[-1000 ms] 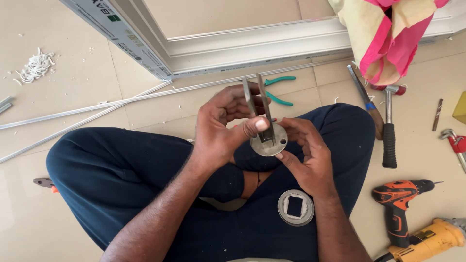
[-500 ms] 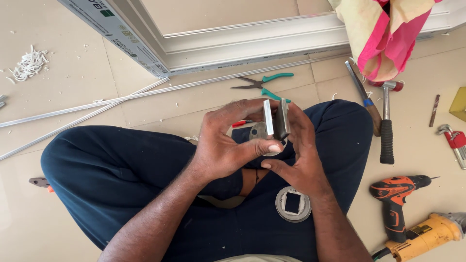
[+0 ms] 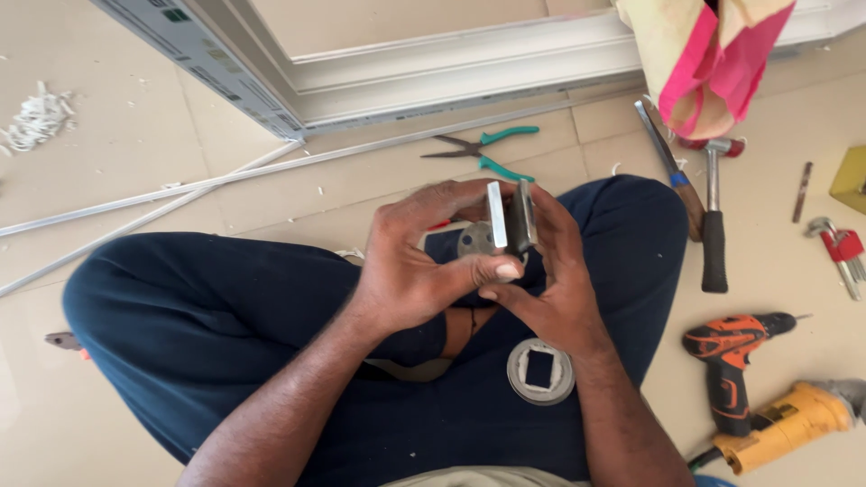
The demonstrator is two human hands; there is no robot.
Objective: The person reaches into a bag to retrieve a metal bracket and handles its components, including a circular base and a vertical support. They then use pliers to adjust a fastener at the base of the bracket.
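Together | left hand (image 3: 419, 271) and right hand (image 3: 550, 280) pinch a flat-pronged grey metal fitting (image 3: 511, 218) | round steel plate (image 3: 540, 371) on lap

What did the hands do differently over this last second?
Both hands turned the metal clamp fitting: its round base plate, facing up a second ago, now points away, the two flat bars standing on edge. Both hands kept their hold. The round cover stayed on the lap.

Seated cross-legged on the floor (image 3: 135, 162), left hand (image 3: 419, 266) and right hand (image 3: 546, 280) together grip a metal fitting (image 3: 511, 216); a hammer (image 3: 714, 216) lies at three o'clock.
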